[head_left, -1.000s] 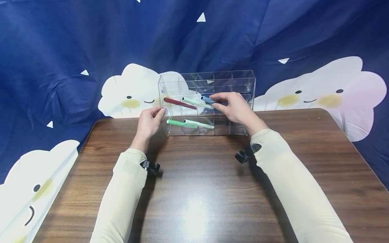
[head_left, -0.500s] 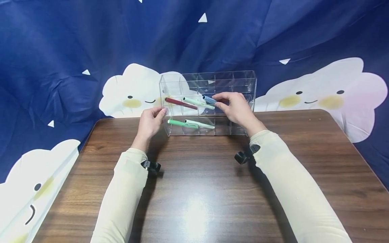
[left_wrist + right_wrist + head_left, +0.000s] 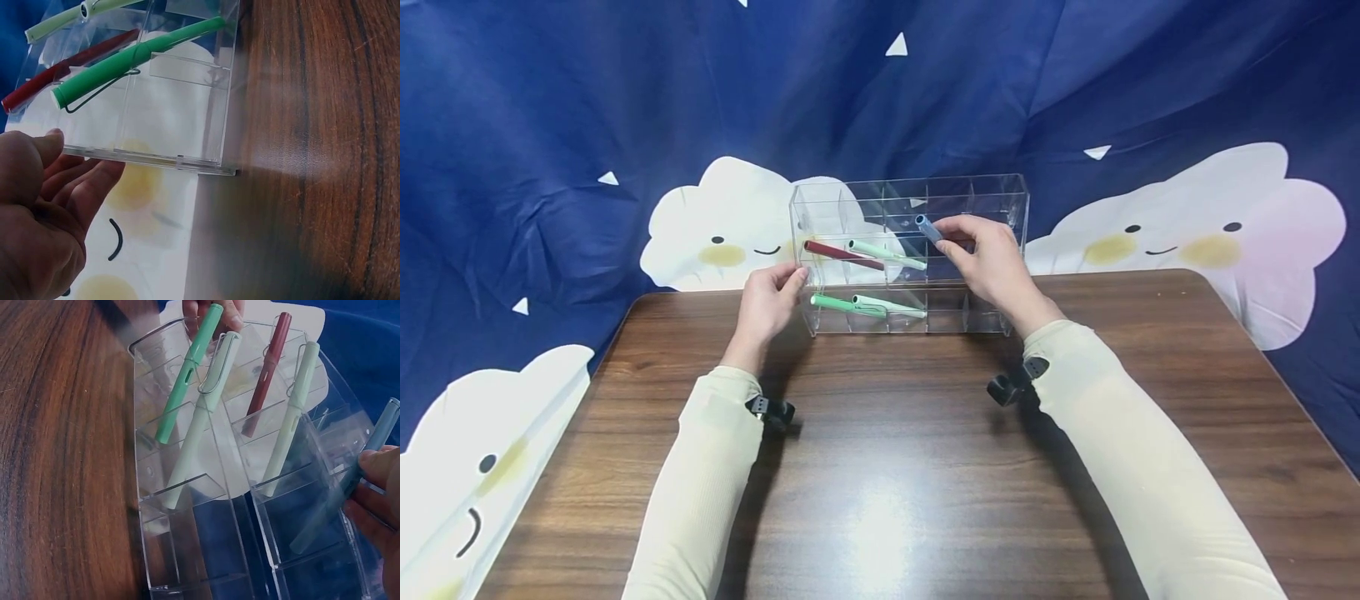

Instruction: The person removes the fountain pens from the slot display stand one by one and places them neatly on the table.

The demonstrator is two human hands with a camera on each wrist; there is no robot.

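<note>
A clear acrylic pen organizer [image 3: 906, 332] with rows of compartments stands upright at the table's back edge. My left hand [image 3: 769, 304] holds its left side wall, thumb in front and fingers behind. My right hand [image 3: 995, 262] pinches a blue-grey pen [image 3: 928, 228] at the organizer's middle; in the right wrist view the pen [image 3: 382, 425] is tilted, its lower end within the organizer's outline. A dark red pen [image 3: 842, 255] and a pale green pen [image 3: 880, 252] lean in the middle row. Below them, a bright green pen [image 3: 838, 305] and another pale green pen [image 3: 895, 307] lean in the bottom row.
The brown wooden table [image 3: 880, 450] extends in front of the organizer. Directly behind hangs a dark blue curtain [image 3: 850, 92] with white clouds and triangles. Small black wrist cameras [image 3: 772, 412] are strapped over both sleeves.
My right hand has raised the blue-grey pen slightly up and to the right from the middle row, at a steeper tilt. My left hand stays on the organizer's side.
</note>
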